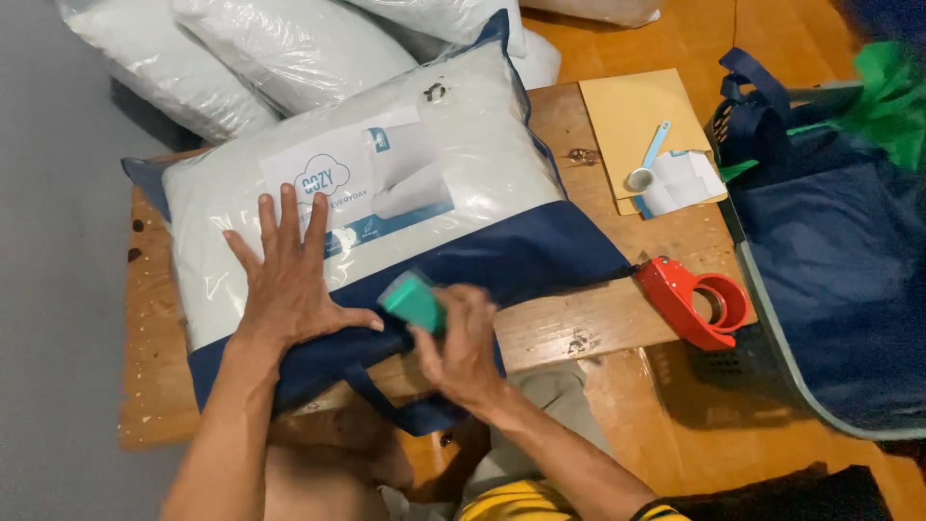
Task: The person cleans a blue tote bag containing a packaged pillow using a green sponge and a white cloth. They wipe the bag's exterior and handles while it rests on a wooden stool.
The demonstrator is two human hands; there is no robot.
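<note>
A white pillow in a clear bag with navy blue trim (pixel 463 164) lies across a small wooden table (pixel 579 328). My left hand (pixel 289 280) presses flat on it, fingers spread, just below its paper label (pixel 371 188). My right hand (pixel 461 342) is closed on a small teal green object (pixel 413 301) and holds it against the navy band at the pillow's near edge. The object is blurred, so its kind is unclear.
A red tape dispenser (pixel 693 301) sits on the table's right edge. A tan envelope (pixel 632 121) with a light blue scoop (pixel 648 159) and white papers lies behind it. More bagged pillows (pixel 280 48) pile at the back. A navy bag (pixel 830 260) stands on the right.
</note>
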